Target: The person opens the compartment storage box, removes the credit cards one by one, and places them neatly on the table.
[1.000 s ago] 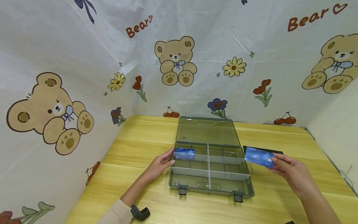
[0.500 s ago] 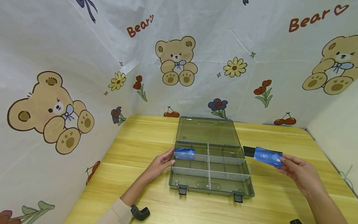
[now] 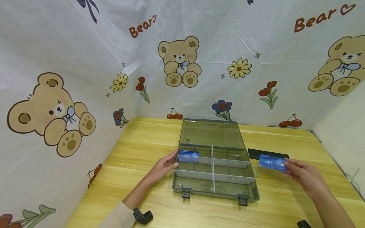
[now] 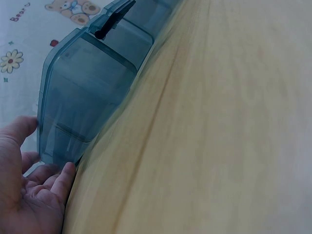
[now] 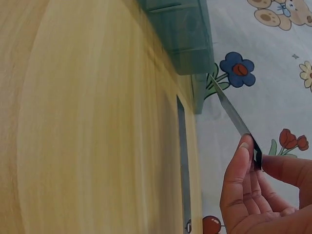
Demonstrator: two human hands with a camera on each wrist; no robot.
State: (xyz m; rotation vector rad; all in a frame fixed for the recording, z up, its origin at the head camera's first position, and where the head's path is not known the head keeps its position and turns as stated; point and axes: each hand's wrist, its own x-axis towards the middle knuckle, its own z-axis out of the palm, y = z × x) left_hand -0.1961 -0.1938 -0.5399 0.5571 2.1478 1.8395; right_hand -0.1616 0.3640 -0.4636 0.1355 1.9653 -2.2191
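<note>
pinched by one short end between thumb and fingertips, a blue vip card (image 3: 271, 163) is held by the right hand (image 3: 304, 177), raised off the wooden table (image 3: 279, 202). from this grip the card's long axis is pointed leftward, toward the compartment box (image 3: 212, 194); in the head view its free end is seen just beside the box's right wall, not over any compartment. its printed face is turned up to the head camera, with the lettering seen upside down, while in the right wrist view the card is shown nearly edge-on.

to the left of the grip, the box is divided into two columns of three compartments. its right column is set nearer to the right hand, its left column nearer to the left hand (image 3: 165, 164), by whose relaxed fingers and thumb the outer left wall is touched. a second blue vip card (image 3: 189, 156) is contained in the far left compartment, well apart from the grip. beyond the compartments the lid (image 3: 212, 134) is laid back. just past the pinched card, a flat black object (image 3: 253, 153) is partly hidden on the table; what it is cannot be told.
</note>
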